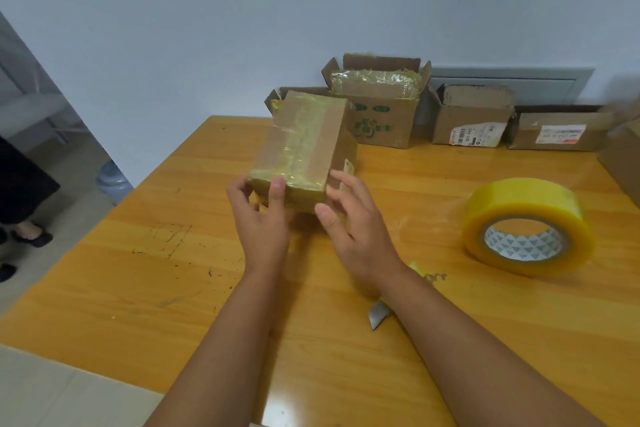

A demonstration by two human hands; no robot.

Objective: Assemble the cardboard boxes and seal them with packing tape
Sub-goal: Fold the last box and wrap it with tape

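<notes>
Cardboard box taped shut in hand, more boxes waiting open

Yellowish tape already runs along the top seam and down the near end of the small box [304, 146], which sits on the wooden worktop [138, 253]; the left hand [258, 215] holds its near left corner, thumb laid flat on the taped end, while the right hand [349, 218] rests at its right side with fingers spread and relaxed, gripping nothing. Judging by this, one box looks nearly finished and only needs smoothing down. Behind the small box, against the wall, stand three other boxes [467, 121] with flaps up, so most of the sealing seems left to do. To the right of the small box lies the tape roll [526, 225]; nearer the person than the box, a knife blade [377, 314] peeks from under the right forearm.
</notes>
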